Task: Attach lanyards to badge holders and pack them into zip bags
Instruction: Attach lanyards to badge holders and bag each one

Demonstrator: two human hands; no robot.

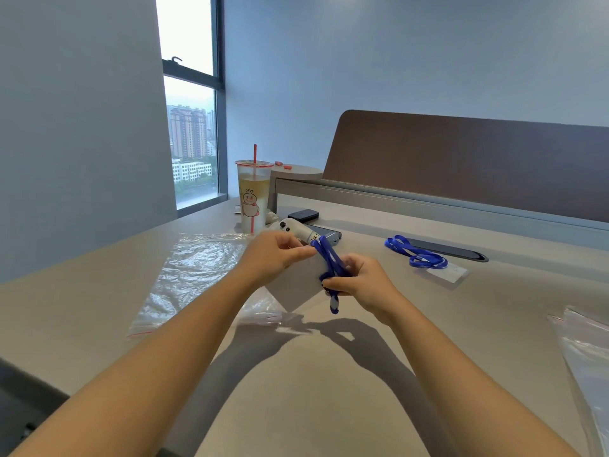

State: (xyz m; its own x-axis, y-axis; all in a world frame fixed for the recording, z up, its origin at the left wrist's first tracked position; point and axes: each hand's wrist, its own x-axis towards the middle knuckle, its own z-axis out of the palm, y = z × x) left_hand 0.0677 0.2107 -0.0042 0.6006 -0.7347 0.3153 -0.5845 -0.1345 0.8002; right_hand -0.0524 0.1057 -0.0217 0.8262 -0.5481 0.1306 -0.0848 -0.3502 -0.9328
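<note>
A folded blue lanyard [327, 258] is held above the middle of the table between both hands. My left hand [275, 255] pinches its upper end. My right hand [361, 282] grips the lower bunch, and the lanyard's end with its clip hangs below the fingers. A second blue lanyard [416, 253] lies coiled on the table to the right, on a clear badge holder [445, 275]. A clear zip bag [194, 275] with a red seal lies flat at the left, under my left forearm.
More clear zip bags [586, 351] lie at the right edge. A drink cup [253, 196] with a red straw stands behind the hands, beside a small white device [298, 230] and a dark phone [303, 215]. A brown divider panel [461, 159] runs along the back.
</note>
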